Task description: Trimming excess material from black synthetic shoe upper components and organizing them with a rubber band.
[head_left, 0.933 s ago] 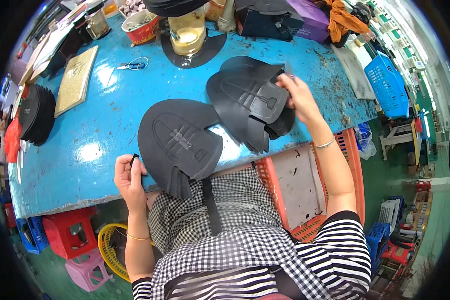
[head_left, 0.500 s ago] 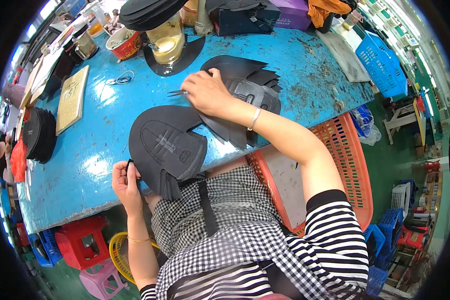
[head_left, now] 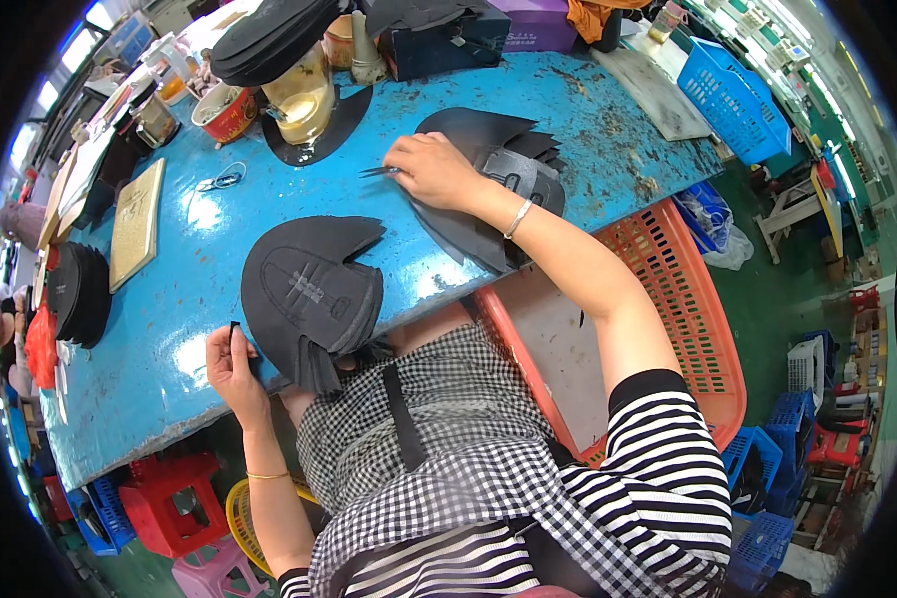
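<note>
My left hand (head_left: 232, 374) is closed in a pinch on a small black strip (head_left: 234, 326), just left of a pile of black curved fabric pieces (head_left: 314, 294) at the table's near edge. The top piece of that pile carries stitched outlines and a pale marking. My right hand (head_left: 434, 171) has its fingers closed on small dark scissors (head_left: 379, 171), whose thin pointed ends stick out to the left. Its palm and wrist lie over a second, fanned pile of black pieces (head_left: 528, 171). The handles are hidden in the fingers.
The blue table (head_left: 199, 299) holds a yellowish container (head_left: 304, 110) with black pieces on top, a red bowl (head_left: 227, 117), a thin board (head_left: 137, 224) and blue-handled snips (head_left: 229, 177). An orange basket (head_left: 673, 299) stands at my right; a red stool (head_left: 174, 503) is below left.
My left hand has moved left, away from the near pile's edge, with the black strip. The two piles lie farther apart, and my right hand sits a little farther from the near one.
</note>
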Available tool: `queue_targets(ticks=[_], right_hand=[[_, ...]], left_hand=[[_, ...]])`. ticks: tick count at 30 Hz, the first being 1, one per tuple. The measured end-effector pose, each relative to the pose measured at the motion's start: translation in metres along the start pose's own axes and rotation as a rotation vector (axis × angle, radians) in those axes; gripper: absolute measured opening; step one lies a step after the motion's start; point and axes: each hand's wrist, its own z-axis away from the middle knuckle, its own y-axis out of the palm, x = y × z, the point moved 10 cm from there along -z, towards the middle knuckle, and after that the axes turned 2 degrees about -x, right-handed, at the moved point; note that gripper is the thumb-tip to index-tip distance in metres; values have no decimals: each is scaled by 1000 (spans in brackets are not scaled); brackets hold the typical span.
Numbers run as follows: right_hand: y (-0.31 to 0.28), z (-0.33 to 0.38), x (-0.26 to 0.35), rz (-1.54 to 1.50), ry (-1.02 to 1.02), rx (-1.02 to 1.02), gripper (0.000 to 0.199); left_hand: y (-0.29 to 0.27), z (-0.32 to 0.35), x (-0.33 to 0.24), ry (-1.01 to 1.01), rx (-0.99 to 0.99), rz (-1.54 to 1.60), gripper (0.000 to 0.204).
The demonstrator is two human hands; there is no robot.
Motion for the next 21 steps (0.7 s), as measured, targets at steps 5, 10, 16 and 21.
queue_targets(ticks=[5,10,16,21], right_hand=[[-2,-18,-2,-139,136,195,21],[-22,-6,140,-933,96,284,28],[-40,11,199,-890,-91,217,21],[-42,19,213,-819,-136,267,17]], left_hand=[[-8,10,-33,114,-184,-40,6],[76,33,-68,-89,204,-120,7],[96,46,-82,-167,362,-72,4],[93,51,-79,-226,427,-59,11]])
